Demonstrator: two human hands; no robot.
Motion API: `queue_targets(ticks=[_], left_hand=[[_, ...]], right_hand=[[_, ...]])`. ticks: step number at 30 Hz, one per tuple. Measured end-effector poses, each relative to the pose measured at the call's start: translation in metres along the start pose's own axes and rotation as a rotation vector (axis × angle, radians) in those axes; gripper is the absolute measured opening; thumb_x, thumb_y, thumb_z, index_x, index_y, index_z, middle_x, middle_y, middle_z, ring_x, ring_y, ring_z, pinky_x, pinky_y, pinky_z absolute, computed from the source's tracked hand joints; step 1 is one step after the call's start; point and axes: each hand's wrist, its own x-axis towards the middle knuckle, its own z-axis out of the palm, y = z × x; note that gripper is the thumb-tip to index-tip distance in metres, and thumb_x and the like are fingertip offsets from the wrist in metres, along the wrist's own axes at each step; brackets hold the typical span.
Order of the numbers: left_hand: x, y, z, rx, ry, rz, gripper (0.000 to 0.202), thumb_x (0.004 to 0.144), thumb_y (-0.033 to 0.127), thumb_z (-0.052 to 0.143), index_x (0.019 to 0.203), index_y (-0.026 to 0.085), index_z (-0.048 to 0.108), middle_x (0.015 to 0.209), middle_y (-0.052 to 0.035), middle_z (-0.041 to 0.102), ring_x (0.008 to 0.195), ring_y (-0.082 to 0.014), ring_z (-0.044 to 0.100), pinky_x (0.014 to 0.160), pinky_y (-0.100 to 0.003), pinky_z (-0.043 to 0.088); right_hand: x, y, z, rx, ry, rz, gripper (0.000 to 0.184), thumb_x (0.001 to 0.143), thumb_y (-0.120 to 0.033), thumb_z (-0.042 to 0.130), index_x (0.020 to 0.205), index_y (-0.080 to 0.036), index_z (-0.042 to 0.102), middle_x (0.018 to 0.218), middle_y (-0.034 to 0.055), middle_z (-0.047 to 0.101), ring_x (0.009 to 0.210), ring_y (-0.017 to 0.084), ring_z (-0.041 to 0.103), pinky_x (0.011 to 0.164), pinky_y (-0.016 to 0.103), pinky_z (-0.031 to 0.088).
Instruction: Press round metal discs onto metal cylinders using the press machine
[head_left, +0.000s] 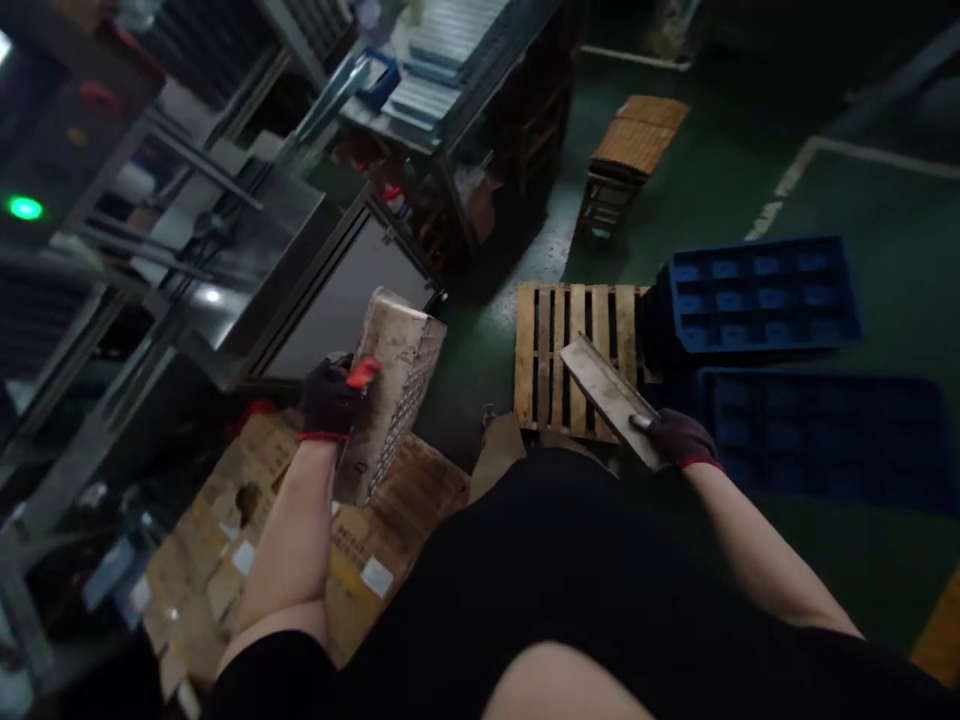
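My left hand (328,398), in a dark glove with a red cuff, is closed on a long, worn off-white case (390,345) with a grid-like side. A bright red patch (364,373) shows at its fingers; whether it is a handle or part of the glove I cannot tell. The case is tilted above flattened cardboard. My right hand (681,438), gloved the same way, is closed around the small metal handle (641,422) of a long, narrow pale panel (604,385). That panel slants over a wooden pallet (529,350), apart from the case.
Blue compartmented trays (765,300) stand at the right beside the pallet. A stool with a woven-looking top (637,135) is farther off. Printed cardboard (217,500) lies lower left. Metal machinery (277,220) with a green light (25,208) and a loaded workbench (442,130) border the left.
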Motion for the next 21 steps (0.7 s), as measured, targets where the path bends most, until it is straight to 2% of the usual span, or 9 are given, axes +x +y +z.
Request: queue_targets(ticks=[3, 6, 8, 10, 12, 15, 17, 19, 21], left_hand=[[0.094, 0.058, 0.028, 0.027, -0.267, 0.25, 0.039, 0.094, 0.053, 0.075, 0.089, 0.015, 0.075, 0.081, -0.0074, 0.075, 0.077, -0.0229, 0.067, 0.069, -0.029, 0.042], [0.168, 0.142, 0.08, 0.021, -0.5, 0.553, 0.043, 0.096, 0.059, 0.072, 0.108, 0.018, 0.081, 0.093, -0.006, 0.082, 0.084, -0.0238, 0.072, 0.068, -0.028, 0.042], [0.194, 0.2, 0.125, 0.102, -0.577, 0.795, 0.044, 0.097, 0.056, 0.074, 0.12, 0.02, 0.082, 0.107, -0.0069, 0.085, 0.094, -0.0247, 0.076, 0.072, -0.028, 0.046], [0.204, 0.252, 0.172, 0.253, -0.595, 1.098, 0.045, 0.097, 0.053, 0.077, 0.129, 0.022, 0.083, 0.12, -0.0101, 0.086, 0.104, -0.0275, 0.078, 0.078, -0.029, 0.049], [0.207, 0.292, 0.216, 0.365, -0.613, 1.35, 0.042, 0.094, 0.05, 0.081, 0.126, 0.023, 0.085, 0.122, -0.0128, 0.085, 0.11, -0.0311, 0.079, 0.085, -0.033, 0.052], [0.222, 0.334, 0.271, 0.404, -0.662, 1.538, 0.028, 0.088, 0.038, 0.086, 0.11, 0.02, 0.089, 0.116, -0.016, 0.085, 0.116, -0.0361, 0.078, 0.095, -0.04, 0.053], [0.245, 0.352, 0.305, 0.432, -0.665, 1.612, 0.022, 0.088, 0.03, 0.083, 0.104, 0.017, 0.089, 0.117, -0.0193, 0.085, 0.122, -0.0394, 0.076, 0.103, -0.046, 0.052], [0.273, 0.364, 0.339, 0.477, -0.663, 1.646, 0.022, 0.09, 0.025, 0.079, 0.104, 0.013, 0.089, 0.119, -0.0233, 0.084, 0.126, -0.0426, 0.074, 0.108, -0.051, 0.052], [0.299, 0.367, 0.375, 0.527, -0.659, 1.648, 0.028, 0.096, 0.018, 0.07, 0.115, 0.009, 0.088, 0.131, -0.0275, 0.081, 0.135, -0.0454, 0.071, 0.116, -0.058, 0.049]], right_hand=[[0.002, -0.012, 0.031, 0.205, -0.091, 0.074, 0.036, 0.103, -0.052, 0.069, 0.112, -0.021, 0.084, 0.105, 0.011, 0.084, 0.089, 0.023, 0.076, 0.071, 0.028, 0.048], [0.005, -0.031, 0.059, 0.197, -0.083, 0.096, 0.034, 0.103, -0.049, 0.068, 0.116, -0.021, 0.085, 0.116, 0.0124, 0.084, 0.1, 0.026, 0.078, 0.078, 0.03, 0.05], [0.008, -0.045, 0.073, 0.115, -0.059, 0.125, 0.031, 0.104, -0.038, 0.066, 0.12, -0.021, 0.085, 0.121, 0.014, 0.084, 0.106, 0.028, 0.078, 0.081, 0.032, 0.049], [0.013, -0.058, 0.083, 0.073, -0.049, 0.169, 0.031, 0.105, -0.029, 0.063, 0.123, -0.021, 0.085, 0.126, 0.016, 0.083, 0.112, 0.029, 0.077, 0.084, 0.033, 0.048], [0.02, -0.068, 0.091, 0.08, -0.059, 0.211, 0.031, 0.106, -0.026, 0.061, 0.125, -0.019, 0.085, 0.128, 0.0175, 0.082, 0.115, 0.03, 0.077, 0.085, 0.033, 0.047], [0.027, -0.077, 0.105, 0.068, -0.063, 0.257, 0.031, 0.108, -0.026, 0.059, 0.124, -0.017, 0.084, 0.124, 0.0192, 0.082, 0.113, 0.031, 0.076, 0.083, 0.034, 0.046], [0.03, -0.086, 0.118, 0.038, -0.045, 0.286, 0.03, 0.11, -0.025, 0.058, 0.122, -0.016, 0.084, 0.119, 0.0197, 0.082, 0.112, 0.032, 0.076, 0.081, 0.034, 0.044], [0.035, -0.101, 0.137, 0.019, -0.026, 0.329, 0.032, 0.112, -0.027, 0.054, 0.12, -0.016, 0.083, 0.116, 0.0203, 0.081, 0.111, 0.033, 0.076, 0.079, 0.035, 0.045], [0.049, -0.124, 0.161, 0.067, -0.054, 0.371, 0.037, 0.114, -0.026, 0.047, 0.123, -0.013, 0.081, 0.121, 0.0226, 0.079, 0.115, 0.035, 0.075, 0.083, 0.037, 0.048]])
